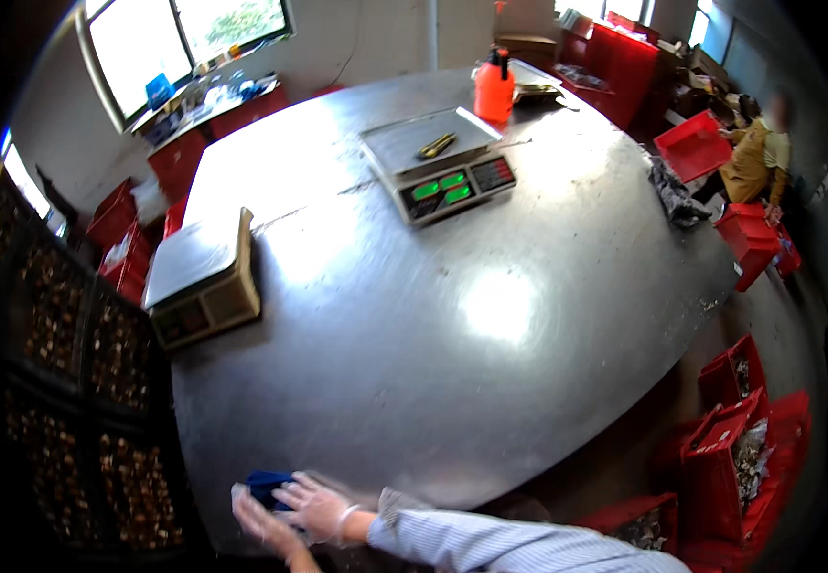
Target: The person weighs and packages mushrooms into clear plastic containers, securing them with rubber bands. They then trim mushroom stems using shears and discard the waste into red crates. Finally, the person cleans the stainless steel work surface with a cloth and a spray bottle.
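Note:
A dark blue cloth (268,484) lies bunched at the near left edge of the metal table (376,382). My right hand (314,506), in a clear thin glove, rests against the cloth's right side with its fingers stretched out and apart. On the cloth's near left side is my left hand (267,523), gloved the same way, its fingers extended and slightly blurred. Neither hand visibly grips the cloth, though part of it is hidden behind them. A striped sleeve covers my right forearm.
A scale (199,277) stands at the left table edge. Farther back are a lit scale (447,158) with a small yellow tool (436,146) on its pan, and an orange spray bottle (494,91). Red bins (720,430) stand at right. Another person (758,158) handles red bins at far right.

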`<action>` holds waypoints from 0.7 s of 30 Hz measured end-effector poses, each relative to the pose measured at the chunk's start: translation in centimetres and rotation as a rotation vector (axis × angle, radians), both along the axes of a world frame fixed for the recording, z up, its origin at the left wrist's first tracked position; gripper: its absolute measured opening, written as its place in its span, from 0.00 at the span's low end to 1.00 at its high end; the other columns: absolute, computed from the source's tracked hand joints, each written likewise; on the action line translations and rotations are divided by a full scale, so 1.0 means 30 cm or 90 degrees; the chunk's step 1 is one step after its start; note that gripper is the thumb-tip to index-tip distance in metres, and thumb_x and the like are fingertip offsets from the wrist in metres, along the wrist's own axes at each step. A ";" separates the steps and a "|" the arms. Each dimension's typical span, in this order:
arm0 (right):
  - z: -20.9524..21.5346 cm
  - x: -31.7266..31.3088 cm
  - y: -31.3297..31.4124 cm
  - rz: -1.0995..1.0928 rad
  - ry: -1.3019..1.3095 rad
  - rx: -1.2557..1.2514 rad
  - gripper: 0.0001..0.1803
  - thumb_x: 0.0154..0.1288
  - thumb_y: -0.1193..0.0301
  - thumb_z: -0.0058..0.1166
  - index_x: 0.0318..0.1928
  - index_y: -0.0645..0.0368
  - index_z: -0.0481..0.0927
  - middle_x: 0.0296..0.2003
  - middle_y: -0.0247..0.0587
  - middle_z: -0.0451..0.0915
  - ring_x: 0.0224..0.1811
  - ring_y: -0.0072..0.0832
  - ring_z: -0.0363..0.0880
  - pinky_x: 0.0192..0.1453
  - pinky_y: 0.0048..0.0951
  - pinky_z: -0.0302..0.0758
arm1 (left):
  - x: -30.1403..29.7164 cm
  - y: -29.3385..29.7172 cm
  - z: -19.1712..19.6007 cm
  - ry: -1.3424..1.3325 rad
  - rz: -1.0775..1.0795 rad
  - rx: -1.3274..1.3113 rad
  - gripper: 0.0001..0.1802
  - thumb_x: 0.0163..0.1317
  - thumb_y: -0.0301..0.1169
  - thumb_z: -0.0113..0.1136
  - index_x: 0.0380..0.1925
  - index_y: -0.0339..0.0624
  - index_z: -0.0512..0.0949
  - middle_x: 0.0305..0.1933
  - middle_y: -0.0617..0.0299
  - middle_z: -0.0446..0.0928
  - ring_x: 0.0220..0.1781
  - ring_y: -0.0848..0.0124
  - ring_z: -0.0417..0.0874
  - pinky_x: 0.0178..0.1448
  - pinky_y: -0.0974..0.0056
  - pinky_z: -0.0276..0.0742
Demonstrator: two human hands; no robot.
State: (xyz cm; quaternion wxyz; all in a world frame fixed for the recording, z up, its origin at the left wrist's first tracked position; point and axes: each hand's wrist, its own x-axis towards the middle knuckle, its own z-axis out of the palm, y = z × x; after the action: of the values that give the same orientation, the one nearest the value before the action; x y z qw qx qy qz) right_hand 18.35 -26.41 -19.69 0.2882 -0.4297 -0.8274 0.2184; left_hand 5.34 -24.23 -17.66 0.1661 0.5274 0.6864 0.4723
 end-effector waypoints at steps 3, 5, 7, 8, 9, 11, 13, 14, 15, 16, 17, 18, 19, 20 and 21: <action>0.010 0.240 0.111 -0.199 0.022 0.016 0.22 0.57 0.62 0.61 0.54 0.47 0.83 0.60 0.48 0.75 0.66 0.46 0.70 0.74 0.54 0.61 | 0.158 -0.019 0.109 0.136 -0.031 -0.038 0.27 0.78 0.44 0.45 0.59 0.27 0.75 0.61 0.40 0.77 0.63 0.50 0.77 0.70 0.51 0.70; 0.005 0.599 0.190 -0.306 -0.069 0.062 0.20 0.57 0.62 0.61 0.52 0.46 0.83 0.56 0.46 0.77 0.63 0.44 0.72 0.70 0.52 0.65 | 0.139 -0.011 0.030 0.209 -0.109 0.013 0.25 0.79 0.41 0.43 0.59 0.28 0.75 0.61 0.39 0.77 0.63 0.48 0.76 0.70 0.51 0.70; -0.023 1.056 0.124 -0.496 -0.143 0.085 0.21 0.57 0.61 0.61 0.53 0.46 0.82 0.56 0.45 0.77 0.62 0.43 0.73 0.68 0.51 0.67 | 0.233 0.003 0.022 0.229 -0.178 -0.005 0.24 0.79 0.39 0.44 0.59 0.29 0.75 0.61 0.38 0.76 0.64 0.47 0.75 0.71 0.52 0.68; -0.029 1.300 0.038 -0.610 -0.174 0.084 0.22 0.58 0.61 0.62 0.54 0.45 0.82 0.56 0.45 0.77 0.62 0.43 0.74 0.67 0.50 0.68 | 0.303 0.019 0.066 0.231 -0.221 -0.019 0.23 0.78 0.38 0.44 0.59 0.29 0.75 0.61 0.38 0.76 0.65 0.47 0.75 0.72 0.52 0.68; -0.028 1.558 -0.098 -0.743 -0.218 0.071 0.22 0.58 0.61 0.62 0.55 0.45 0.81 0.56 0.44 0.77 0.61 0.43 0.74 0.66 0.49 0.69 | 0.396 0.050 0.098 0.226 -0.273 -0.031 0.23 0.78 0.38 0.44 0.59 0.29 0.75 0.61 0.39 0.76 0.66 0.47 0.74 0.72 0.52 0.67; 0.007 2.023 -0.477 -1.022 -0.314 -0.005 0.24 0.59 0.60 0.63 0.57 0.45 0.81 0.56 0.44 0.77 0.61 0.43 0.75 0.64 0.48 0.71 | 0.633 0.113 0.115 0.278 -0.395 -0.061 0.22 0.77 0.37 0.45 0.59 0.30 0.75 0.62 0.40 0.75 0.67 0.47 0.73 0.73 0.52 0.66; 0.030 2.315 -0.793 -1.259 -0.370 -0.134 0.25 0.59 0.60 0.63 0.58 0.45 0.80 0.57 0.43 0.78 0.60 0.42 0.76 0.61 0.47 0.73 | 0.814 0.167 0.126 0.350 -0.503 -0.080 0.22 0.77 0.37 0.45 0.60 0.33 0.74 0.66 0.45 0.73 0.71 0.51 0.69 0.76 0.52 0.61; 0.037 2.390 -0.850 -1.314 -0.389 -0.157 0.25 0.60 0.59 0.64 0.59 0.44 0.79 0.57 0.43 0.78 0.59 0.42 0.77 0.60 0.46 0.74 | 0.876 0.189 0.110 0.565 -0.521 -0.053 0.24 0.78 0.39 0.44 0.65 0.35 0.71 0.70 0.47 0.70 0.76 0.54 0.63 0.80 0.52 0.54; 0.002 2.432 -0.825 -1.331 -0.364 -0.102 0.23 0.60 0.61 0.62 0.57 0.46 0.79 0.54 0.44 0.78 0.56 0.43 0.77 0.59 0.46 0.75 | 0.931 0.199 0.110 0.568 -0.526 -0.106 0.25 0.78 0.40 0.42 0.67 0.36 0.69 0.72 0.48 0.67 0.78 0.55 0.61 0.81 0.52 0.51; 0.034 2.401 -0.732 -1.282 -0.338 -0.039 0.23 0.60 0.61 0.62 0.56 0.47 0.79 0.53 0.44 0.78 0.56 0.43 0.77 0.59 0.46 0.74 | 0.963 0.200 0.105 0.574 -0.533 -0.169 0.27 0.79 0.41 0.40 0.70 0.36 0.66 0.74 0.48 0.65 0.79 0.55 0.58 0.82 0.52 0.48; 0.054 2.311 -0.573 -1.168 -0.300 0.015 0.23 0.59 0.60 0.62 0.56 0.47 0.79 0.53 0.43 0.78 0.57 0.42 0.76 0.60 0.47 0.73 | 0.976 0.201 0.096 0.602 -0.534 -0.167 0.27 0.79 0.41 0.39 0.71 0.36 0.65 0.75 0.48 0.64 0.80 0.56 0.57 0.82 0.51 0.47; 0.049 2.189 -0.383 -1.025 -0.240 0.051 0.23 0.59 0.59 0.63 0.55 0.48 0.79 0.52 0.43 0.78 0.57 0.42 0.76 0.60 0.47 0.73 | 0.977 0.208 0.091 0.633 -0.526 -0.160 0.28 0.79 0.41 0.38 0.71 0.36 0.64 0.76 0.49 0.62 0.80 0.56 0.56 0.82 0.50 0.46; 0.036 2.027 -0.195 -0.858 -0.181 0.074 0.24 0.58 0.58 0.63 0.55 0.48 0.79 0.52 0.43 0.78 0.57 0.42 0.75 0.61 0.47 0.72 | 0.991 0.218 0.087 0.657 -0.515 -0.147 0.28 0.79 0.41 0.37 0.72 0.36 0.64 0.77 0.49 0.61 0.81 0.56 0.55 0.82 0.50 0.46; 0.029 1.858 -0.049 -0.685 -0.137 0.082 0.24 0.58 0.57 0.63 0.54 0.49 0.79 0.52 0.43 0.78 0.58 0.42 0.75 0.62 0.48 0.71 | 1.021 0.220 0.094 0.681 -0.500 -0.188 0.28 0.80 0.41 0.36 0.73 0.37 0.63 0.78 0.49 0.60 0.81 0.56 0.54 0.82 0.49 0.45; 0.038 1.719 0.047 -0.529 -0.103 0.085 0.24 0.57 0.56 0.63 0.54 0.49 0.79 0.51 0.42 0.78 0.58 0.42 0.74 0.62 0.48 0.70 | 1.062 0.223 0.113 0.705 -0.489 -0.225 0.28 0.80 0.40 0.35 0.73 0.37 0.62 0.79 0.50 0.59 0.82 0.56 0.53 0.82 0.49 0.45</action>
State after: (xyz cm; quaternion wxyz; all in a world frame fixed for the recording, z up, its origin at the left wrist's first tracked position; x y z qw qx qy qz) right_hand 69.90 -25.01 -18.56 0.3131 -0.7229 -0.6160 -0.0049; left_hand 37.21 -17.52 -14.26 0.0299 0.8613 0.5013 -0.0773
